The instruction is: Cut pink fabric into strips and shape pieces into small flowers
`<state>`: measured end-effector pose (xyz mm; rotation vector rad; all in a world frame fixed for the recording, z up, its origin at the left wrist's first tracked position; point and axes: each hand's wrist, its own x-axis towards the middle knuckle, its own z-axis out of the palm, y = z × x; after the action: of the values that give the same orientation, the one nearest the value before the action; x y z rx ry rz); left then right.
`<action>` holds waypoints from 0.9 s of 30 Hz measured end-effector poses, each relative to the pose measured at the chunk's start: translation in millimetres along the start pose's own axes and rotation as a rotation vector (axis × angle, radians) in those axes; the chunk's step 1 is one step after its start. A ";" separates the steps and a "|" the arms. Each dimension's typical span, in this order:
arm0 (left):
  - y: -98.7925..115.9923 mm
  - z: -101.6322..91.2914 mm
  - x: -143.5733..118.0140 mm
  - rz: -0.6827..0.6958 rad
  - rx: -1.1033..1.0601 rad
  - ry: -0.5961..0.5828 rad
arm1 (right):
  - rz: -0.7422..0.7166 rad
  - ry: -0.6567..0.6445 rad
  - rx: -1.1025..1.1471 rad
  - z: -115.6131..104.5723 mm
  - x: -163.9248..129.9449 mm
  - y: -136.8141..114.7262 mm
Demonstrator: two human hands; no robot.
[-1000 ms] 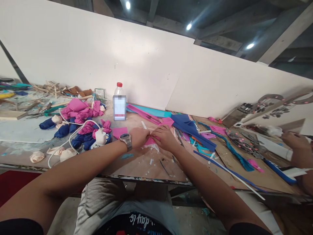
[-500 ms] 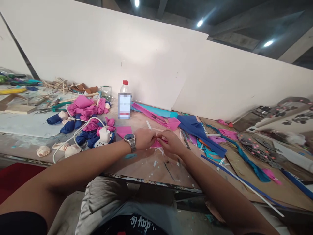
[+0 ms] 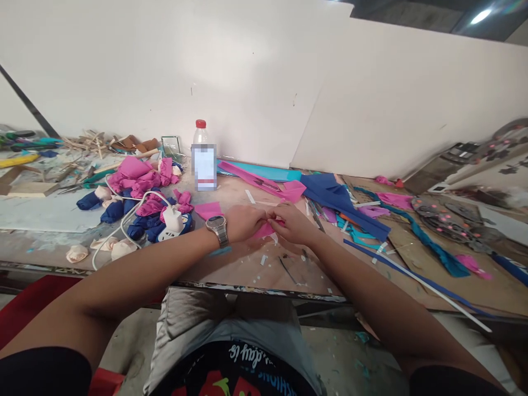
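The left hand [image 3: 243, 221] and the right hand [image 3: 293, 223] meet at the centre of the table [image 3: 247, 269], knuckles up, fingertips turned toward each other. Both are closed in a pinch on one small pink piece [image 3: 267, 229], which sits in the gap between them. The left hand grips its left end; the right hand grips its right end and covers part of its top edge. The piece's long axis appears to run left to right, in line with the two sets of fingertips, though most of it is hidden, so its outline cannot be told. It lies low, at or just above the table surface; contact with the surface cannot be told. Neither hand is nearer: the piece is held equally by both. A watch [image 3: 218, 228] is on the left wrist.

Just beyond the left hand lies a flat pink square [image 3: 208, 210]. Left of it sits a white plug [image 3: 174, 219] with its cable, among pink and blue foam scraps [image 3: 136, 184]. A bottle [image 3: 203, 159] stands farther back. Behind the right hand lie a pink strip [image 3: 264, 184] and a blue sheet [image 3: 330, 193].
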<state>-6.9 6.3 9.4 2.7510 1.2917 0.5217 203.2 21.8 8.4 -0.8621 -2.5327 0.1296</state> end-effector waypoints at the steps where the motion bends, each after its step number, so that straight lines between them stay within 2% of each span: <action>1: 0.1 -0.1 -0.2 0.007 0.001 0.001 | -0.004 -0.002 -0.005 0.7 -0.2 0.5; 13: -1.9 0.0 -1.5 0.017 -0.044 0.010 | -0.022 -0.006 0.009 -2.9 -0.6 -2.6; 20: -2.4 0.2 0.0 -0.038 -0.136 -0.020 | -0.021 -0.025 -0.028 -7.6 -1.5 -3.4; 27: -2.6 -4.1 1.1 -0.024 -0.171 -0.032 | -0.031 -0.031 0.011 -9.5 -1.4 -2.3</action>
<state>-9.5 8.5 13.1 2.5911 1.2116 0.5565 207.3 18.5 16.9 -0.8228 -2.5706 0.1483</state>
